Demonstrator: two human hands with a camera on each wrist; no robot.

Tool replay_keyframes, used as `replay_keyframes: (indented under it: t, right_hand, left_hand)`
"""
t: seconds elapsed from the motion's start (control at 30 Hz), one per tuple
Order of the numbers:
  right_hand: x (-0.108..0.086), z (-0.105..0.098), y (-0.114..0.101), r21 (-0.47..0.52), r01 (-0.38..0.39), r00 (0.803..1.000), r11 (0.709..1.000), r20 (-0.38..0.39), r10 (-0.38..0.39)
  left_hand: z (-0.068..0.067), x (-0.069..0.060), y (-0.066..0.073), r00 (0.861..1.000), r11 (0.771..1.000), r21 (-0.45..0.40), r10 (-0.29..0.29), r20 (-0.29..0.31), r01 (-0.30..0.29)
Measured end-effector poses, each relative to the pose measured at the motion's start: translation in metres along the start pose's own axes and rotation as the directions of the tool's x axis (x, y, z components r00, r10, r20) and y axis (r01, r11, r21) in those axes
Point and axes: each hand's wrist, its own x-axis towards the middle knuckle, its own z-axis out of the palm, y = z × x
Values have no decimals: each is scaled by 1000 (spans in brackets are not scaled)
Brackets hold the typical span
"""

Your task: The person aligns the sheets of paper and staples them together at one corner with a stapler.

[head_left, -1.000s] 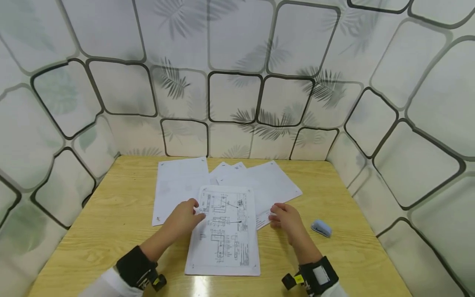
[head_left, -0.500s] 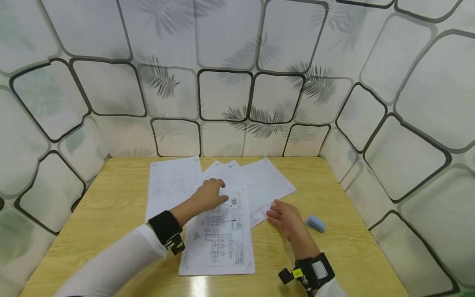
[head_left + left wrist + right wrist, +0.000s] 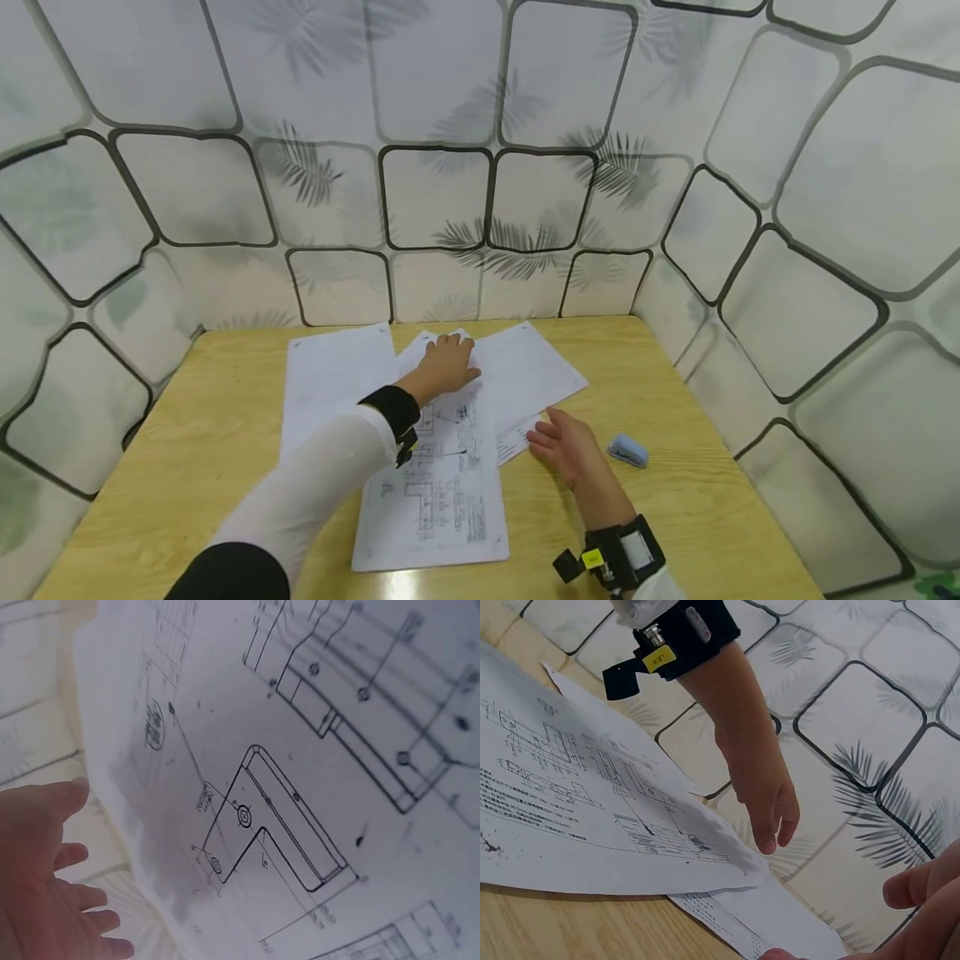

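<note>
Head view, and the printed drawing [image 3: 453,512] lies lower centre on the wooden surface [image 3: 225,433]; the left hand [image 3: 447,367] is over its upper end, fingers spread and relaxed, contact impossible to tell! Right of centre, the right hand [image 3: 566,448], fingers loosely extended, between drawing and blue stapler [image 3: 627,451]. Upper left of the papers, 1 white sheet [image 3: 337,371].

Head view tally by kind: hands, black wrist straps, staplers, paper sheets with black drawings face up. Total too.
Bare hands, left hand and right hand: 2
Black wrist straps: 2
Small light-blue rounded stapler: 1
White rectangular paper sheet with black line drawings: 1
Total: 6
</note>
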Motion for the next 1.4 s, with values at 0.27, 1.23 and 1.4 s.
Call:
replay_keyframes:
  t: [0.27, 1.23, 1.4]
  right_hand:
    - [-3, 6, 4, 180, 21, 999, 983, 24, -26]
    - [7, 18, 2, 172, 19, 994, 985, -111, 0]
    - [11, 19, 0, 199, 30, 986, 980, -166, 3]
  left_hand:
    - [9, 8, -12, 992, 992, -12, -123, 23, 123]
    - [18, 32, -4, 996, 992, -120, -52, -73, 44]
    - [17, 34, -3, 991, 981, -176, -94, -93, 76]
